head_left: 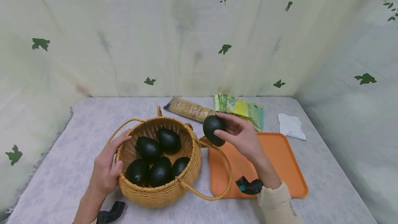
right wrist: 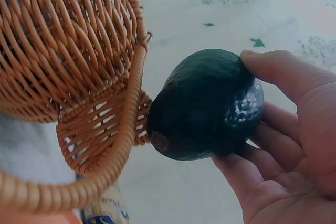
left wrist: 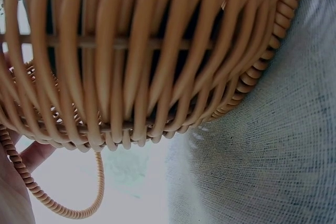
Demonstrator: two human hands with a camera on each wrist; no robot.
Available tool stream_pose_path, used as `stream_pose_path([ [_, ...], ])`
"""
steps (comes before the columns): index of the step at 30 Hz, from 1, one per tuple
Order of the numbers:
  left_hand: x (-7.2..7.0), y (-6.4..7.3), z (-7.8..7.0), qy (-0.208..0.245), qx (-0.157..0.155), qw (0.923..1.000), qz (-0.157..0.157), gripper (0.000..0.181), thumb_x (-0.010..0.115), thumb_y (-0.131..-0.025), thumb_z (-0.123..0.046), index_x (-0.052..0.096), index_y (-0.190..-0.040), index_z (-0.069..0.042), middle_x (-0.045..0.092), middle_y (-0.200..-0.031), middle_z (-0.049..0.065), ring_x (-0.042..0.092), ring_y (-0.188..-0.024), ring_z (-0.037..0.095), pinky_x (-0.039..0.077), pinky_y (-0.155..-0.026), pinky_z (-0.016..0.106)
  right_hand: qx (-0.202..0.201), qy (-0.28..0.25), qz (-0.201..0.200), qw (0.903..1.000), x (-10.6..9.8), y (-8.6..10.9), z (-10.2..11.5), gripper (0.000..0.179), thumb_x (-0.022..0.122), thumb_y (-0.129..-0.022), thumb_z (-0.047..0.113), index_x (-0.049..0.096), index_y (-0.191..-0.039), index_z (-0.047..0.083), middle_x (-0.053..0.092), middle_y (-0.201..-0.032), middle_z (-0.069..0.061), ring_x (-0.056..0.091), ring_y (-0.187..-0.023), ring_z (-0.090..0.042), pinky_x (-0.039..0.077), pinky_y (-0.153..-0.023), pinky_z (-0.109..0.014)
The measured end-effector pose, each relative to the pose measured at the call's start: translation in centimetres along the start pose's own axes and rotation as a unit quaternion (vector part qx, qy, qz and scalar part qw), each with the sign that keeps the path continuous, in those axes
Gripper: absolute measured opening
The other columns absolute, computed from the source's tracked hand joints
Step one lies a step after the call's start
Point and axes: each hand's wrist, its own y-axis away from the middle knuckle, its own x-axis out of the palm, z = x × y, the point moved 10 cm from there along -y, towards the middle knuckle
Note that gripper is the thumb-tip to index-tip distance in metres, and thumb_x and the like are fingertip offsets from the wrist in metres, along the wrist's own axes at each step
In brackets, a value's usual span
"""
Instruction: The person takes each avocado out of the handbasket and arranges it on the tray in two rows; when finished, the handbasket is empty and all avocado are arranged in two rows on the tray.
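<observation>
The right hand (head_left: 244, 137) grasps 1 dark green avocado (head_left: 214, 129) between thumb and fingers. The held avocado is located at the fingertips, left of the palm, raised above the surface (head_left: 59, 186) — just to the right of the rim of the wicker basket (head_left: 155, 196). The left hand (head_left: 107, 167) grips the basket at its left side, with the thumb at the rim.

Count of items:
- Avocados: 6 visible in total. 1 is in the right hand; 5 avocados (head_left: 160, 172) lie inside the basket (the rightmost is partly hidden by the wall).
- Basket: 1, with 2 looped handles; the right handle (head_left: 230, 172) hangs over the tray.
- Orange tray (head_left: 280, 155): 1, flat, right of the basket.
- Noodle pack (head_left: 191, 109): 1, behind the basket.
- Green packaging (head_left: 239, 108): beside the noodle pack — whether 1 packet or more cannot be determined.
- White packet (head_left: 290, 126): 1, near the tray's far right corner.
</observation>
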Motion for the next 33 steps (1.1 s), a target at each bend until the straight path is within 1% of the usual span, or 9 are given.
stream_pose_path([
  [3, 0.0, 0.0, -0.1, -0.004, 0.0, 1.0, -0.001, 0.052, 0.043, -0.097, -0.022, 0.057, -0.141, 0.0, 0.056, -0.149, 0.019, 0.046, -0.144, 0.014, 0.032, -0.113, 0.016, 0.006, 0.011, -0.008, 0.9999, -0.6, 0.1, -0.3, 0.052, 0.082, -0.087, 0.013, 0.068, -0.136, 0.018, 0.068, -0.136, -0.008, 0.067, -0.123, -0.022, 0.055, -0.096, -0.033],
  [8, -0.2, -0.2, -0.2, -0.001, 0.011, 0.9999, -0.005, 0.052, 0.043, -0.096, -0.021, 0.058, -0.14, 0.002, 0.056, -0.148, 0.02, 0.048, -0.143, 0.015, 0.034, -0.112, 0.016, 0.019, 0.03, -0.023, 0.9991, -1.2, 0.3, -0.9, 0.053, 0.083, -0.086, 0.016, 0.068, -0.137, 0.018, 0.068, -0.136, -0.007, 0.067, -0.123, -0.022, 0.054, -0.096, -0.032],
  [12, -0.2, -0.3, -0.2, -0.005, 0.008, 1.0, -0.001, 0.053, 0.043, -0.094, -0.019, 0.058, -0.14, 0.001, 0.056, -0.149, 0.019, 0.047, -0.143, 0.014, 0.034, -0.112, 0.015, 0.027, 0.032, -0.027, 0.9988, -1.6, 0.4, -1.6, 0.052, 0.082, -0.087, 0.018, 0.068, -0.137, 0.019, 0.066, -0.138, -0.007, 0.066, -0.124, -0.022, 0.054, -0.096, -0.032],
  [17, -0.2, -0.2, -0.3, -0.009, 0.017, 0.9998, -0.004, 0.052, 0.043, -0.095, -0.021, 0.058, -0.139, 0.003, 0.056, -0.149, 0.019, 0.047, -0.143, 0.012, 0.033, -0.112, 0.015, 0.038, 0.038, -0.034, 0.998, -2.1, 0.5, -2.4, 0.051, 0.083, -0.087, 0.019, 0.069, -0.135, 0.02, 0.066, -0.139, -0.008, 0.065, -0.125, -0.023, 0.055, -0.095, -0.033],
  [21, -0.2, -0.1, -0.2, -0.01, 0.015, 0.9998, -0.004, 0.052, 0.043, -0.096, -0.021, 0.058, -0.14, 0.002, 0.056, -0.149, 0.018, 0.047, -0.143, 0.013, 0.033, -0.112, 0.015, 0.056, 0.048, -0.036, 0.9967, -2.3, 0.6, -3.2, 0.05, 0.083, -0.087, 0.022, 0.069, -0.135, 0.02, 0.064, -0.14, -0.008, 0.064, -0.127, -0.024, 0.054, -0.097, -0.034],
  [27, 0.0, -0.1, -0.2, -0.004, 0.015, 0.9999, -0.002, 0.052, 0.043, -0.095, -0.02, 0.058, -0.14, 0.002, 0.056, -0.149, 0.019, 0.047, -0.144, 0.015, 0.034, -0.112, 0.015, 0.073, 0.05, -0.046, 0.9951, -2.5, 0.7, -4.9, 0.051, 0.081, -0.089, 0.023, 0.067, -0.137, 0.014, 0.064, -0.141, -0.01, 0.061, -0.131, -0.025, 0.051, -0.102, -0.04],
  [29, 0.0, -0.1, -0.2, -0.004, 0.016, 0.9999, -0.003, 0.052, 0.044, -0.095, -0.02, 0.058, -0.14, 0.002, 0.056, -0.149, 0.019, 0.047, -0.144, 0.016, 0.034, -0.112, 0.015, 0.081, 0.053, -0.052, 0.994, -2.5, 0.7, -5.5, 0.049, 0.081, -0.088, 0.024, 0.068, -0.135, 0.015, 0.065, -0.139, -0.009, 0.062, -0.13, -0.025, 0.05, -0.103, -0.041],
  [33, -0.1, -0.1, -0.1, -0.006, 0.01, 0.9999, -0.003, 0.052, 0.044, -0.095, -0.021, 0.058, -0.14, 0.001, 0.056, -0.149, 0.018, 0.047, -0.143, 0.012, 0.034, -0.111, 0.014, 0.091, 0.062, -0.058, 0.9922, -2.3, 0.5, -6.8, 0.045, 0.082, -0.088, 0.023, 0.07, -0.131, 0.016, 0.066, -0.137, -0.008, 0.062, -0.13, -0.025, 0.049, -0.106, -0.043],
])
